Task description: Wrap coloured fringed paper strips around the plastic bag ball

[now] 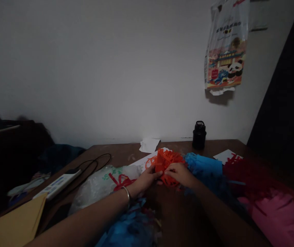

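Both of my hands are at a bunch of orange fringed paper [172, 157] on the brown table. My left hand [148, 178], with a silver bangle at the wrist, grips its left side, where a flat upright strip stands. From the right, my right hand [180, 173] pinches the same paper, its fingers curled in close to my left fingertips. Blue fringed paper [208, 164] lies right beside my right hand. Under my left forearm is more blue paper [128, 230]. Red paper strips [121, 181] rest on a clear plastic bag [95, 185] near my left wrist.
A black bottle [199, 135] stands at the table's back, near a white paper scrap [149, 145]. On the left are a white power strip [58, 185] with a black cord and a yellow envelope [13, 219]. Dark red [255, 175] and pink fringed paper [281, 212] lie right. A panda-printed bag [226, 51] hangs on the wall.
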`<state>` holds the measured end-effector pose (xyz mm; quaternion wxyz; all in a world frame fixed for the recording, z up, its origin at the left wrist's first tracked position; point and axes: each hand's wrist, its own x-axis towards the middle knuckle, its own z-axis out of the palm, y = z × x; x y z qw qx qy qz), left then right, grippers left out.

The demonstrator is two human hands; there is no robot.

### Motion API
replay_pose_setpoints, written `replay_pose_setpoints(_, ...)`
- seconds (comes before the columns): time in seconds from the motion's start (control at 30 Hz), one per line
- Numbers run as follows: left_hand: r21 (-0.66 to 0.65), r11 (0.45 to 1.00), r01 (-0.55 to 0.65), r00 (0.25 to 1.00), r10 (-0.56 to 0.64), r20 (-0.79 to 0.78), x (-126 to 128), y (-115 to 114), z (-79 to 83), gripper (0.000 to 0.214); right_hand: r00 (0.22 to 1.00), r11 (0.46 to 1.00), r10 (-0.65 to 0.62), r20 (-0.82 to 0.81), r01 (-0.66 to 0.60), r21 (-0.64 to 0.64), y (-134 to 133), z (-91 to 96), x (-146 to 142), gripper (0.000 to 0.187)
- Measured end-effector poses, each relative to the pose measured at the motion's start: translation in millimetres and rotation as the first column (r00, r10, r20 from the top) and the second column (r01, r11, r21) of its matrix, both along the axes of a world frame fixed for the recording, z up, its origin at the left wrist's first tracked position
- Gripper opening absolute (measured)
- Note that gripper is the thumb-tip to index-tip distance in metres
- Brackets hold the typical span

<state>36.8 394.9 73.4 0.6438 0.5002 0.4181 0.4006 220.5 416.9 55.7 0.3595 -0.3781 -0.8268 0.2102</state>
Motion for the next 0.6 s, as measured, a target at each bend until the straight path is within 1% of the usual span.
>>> replay_pose_setpoints(0.17,0.009,1.000,0.029,1.000,-0.030,0.009,-0.6,-2.0,0.9,0.032,0.999,0.999,0.014,-0.035,-0.016,-0.036,1.4,-2.1,0.9,0.013)
replay_pose_setpoints(0.33,0.009,0.999,0.047,0.999,-0.048,0.008,-1.3,-3.3,0.6,0.037,0.999,0.998,0.025,-0.047,-0.028,-0.064,0.3,-0.3,0.7,0.014)
replay_pose_setpoints(0.5,0.005,0.999,0.050,0.999,-0.050,0.005,-1.5,-2.4,-1.4,0.033,0.999,0.998,0.010,-0.036,-0.012,-0.062,-0.5,0.4,0.5,0.013)
replay_pose_setpoints(0.6,0.005,0.999,0.049,0.999,-0.049,0.006,-1.5,-2.3,-1.6,0.034,1.000,0.998,0.003,-0.023,-0.004,-0.056,0.0,0.2,0.6,0.014)
